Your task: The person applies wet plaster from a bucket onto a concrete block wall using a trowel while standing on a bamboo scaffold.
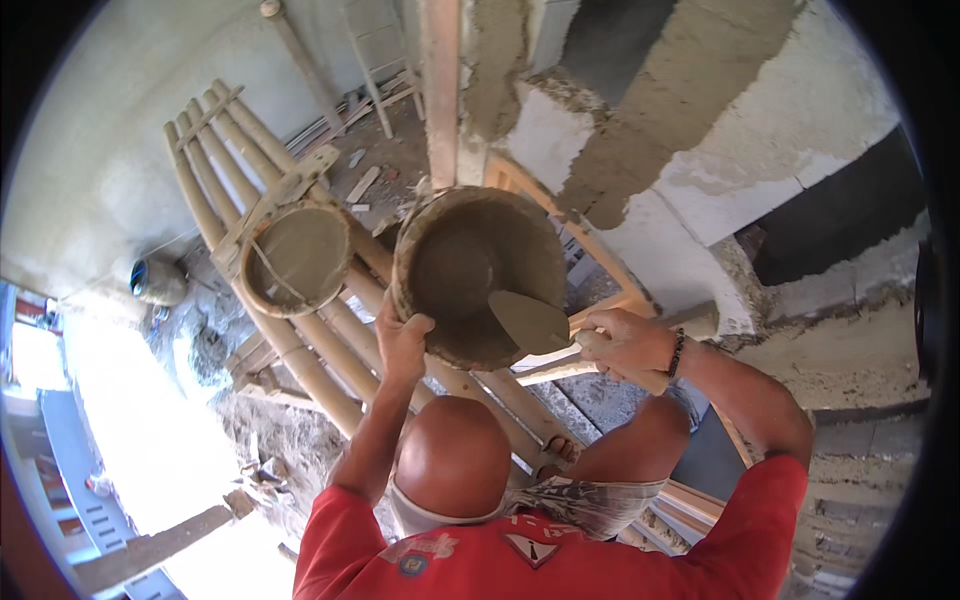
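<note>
A mortar-crusted bucket [545, 235] is tilted so that its open mouth faces me, its inside coated with grey-brown mortar. My left hand [402, 345] grips its lower left rim, thumb showing and the other fingers mostly hidden. In my right hand [625, 345], a trowel [530, 322] is held by its pale handle, with the mortar-smeared, pointed blade across the bucket's lower right mouth. To the left, a round tub [300, 258] filled with mortar rests on the bamboo poles.
A scaffold of lashed bamboo poles [320, 350] runs beneath the tub and my legs. At right stands a block wall [690, 190], partly plastered, with dark openings. A wooden frame [610, 265] is beside the bucket. Debris lies on the floor [385, 165] below, and a metal drum [158, 281] stands at left.
</note>
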The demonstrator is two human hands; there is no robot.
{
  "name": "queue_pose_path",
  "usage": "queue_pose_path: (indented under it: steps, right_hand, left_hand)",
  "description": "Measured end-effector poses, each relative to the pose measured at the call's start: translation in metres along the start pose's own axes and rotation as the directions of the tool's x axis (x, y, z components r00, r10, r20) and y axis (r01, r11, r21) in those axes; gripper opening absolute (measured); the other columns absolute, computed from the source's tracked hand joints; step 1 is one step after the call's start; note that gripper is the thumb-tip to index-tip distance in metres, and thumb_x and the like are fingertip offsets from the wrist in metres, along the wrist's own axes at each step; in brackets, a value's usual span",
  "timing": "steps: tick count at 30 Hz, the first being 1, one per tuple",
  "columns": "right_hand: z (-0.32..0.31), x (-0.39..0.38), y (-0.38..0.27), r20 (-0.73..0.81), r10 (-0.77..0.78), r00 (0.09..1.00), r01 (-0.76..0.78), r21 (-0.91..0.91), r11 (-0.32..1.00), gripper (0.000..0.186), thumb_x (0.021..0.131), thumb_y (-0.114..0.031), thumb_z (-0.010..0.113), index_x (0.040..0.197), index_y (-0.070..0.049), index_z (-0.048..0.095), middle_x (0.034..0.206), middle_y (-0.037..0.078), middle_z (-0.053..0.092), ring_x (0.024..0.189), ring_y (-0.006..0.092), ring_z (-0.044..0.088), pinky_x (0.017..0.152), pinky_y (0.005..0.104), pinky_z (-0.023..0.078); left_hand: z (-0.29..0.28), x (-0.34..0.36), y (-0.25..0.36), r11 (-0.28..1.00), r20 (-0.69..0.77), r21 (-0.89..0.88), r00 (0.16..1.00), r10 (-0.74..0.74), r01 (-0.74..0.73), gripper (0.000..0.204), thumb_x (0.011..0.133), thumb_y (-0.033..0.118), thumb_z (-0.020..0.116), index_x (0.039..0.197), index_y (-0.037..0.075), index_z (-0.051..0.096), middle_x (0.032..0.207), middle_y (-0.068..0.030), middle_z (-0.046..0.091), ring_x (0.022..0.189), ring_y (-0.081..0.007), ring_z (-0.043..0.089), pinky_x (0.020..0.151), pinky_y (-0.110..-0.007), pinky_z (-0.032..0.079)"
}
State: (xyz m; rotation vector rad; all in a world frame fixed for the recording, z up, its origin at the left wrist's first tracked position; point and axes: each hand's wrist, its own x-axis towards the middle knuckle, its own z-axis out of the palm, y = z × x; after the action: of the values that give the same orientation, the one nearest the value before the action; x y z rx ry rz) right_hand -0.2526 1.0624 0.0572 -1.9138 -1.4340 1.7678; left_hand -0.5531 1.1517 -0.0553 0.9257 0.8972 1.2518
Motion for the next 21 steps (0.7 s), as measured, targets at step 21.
queue_pose_path:
  steps: [21]
  right_hand:
    - [-0.006,0.057,-0.011,-0.096,-0.704,0.704,-0.014,-0.992,0.122,0.034,0.087,-0.018,0.056,0.120,-0.009,0.058,0.094,0.014,0.055,0.074,0.0286,0.065,0.061,0.0391,0.054]
  left_hand:
    - [0.030,0.025,0.020,0.790,0.199,0.545,0.958,0.205,-0.282,0.048,0.065,0.003,0.056,0.112,-0.005,0.061,0.094,-0.0109,0.067,0.086,-0.0186,0.060,0.080,-0.031,0.049]
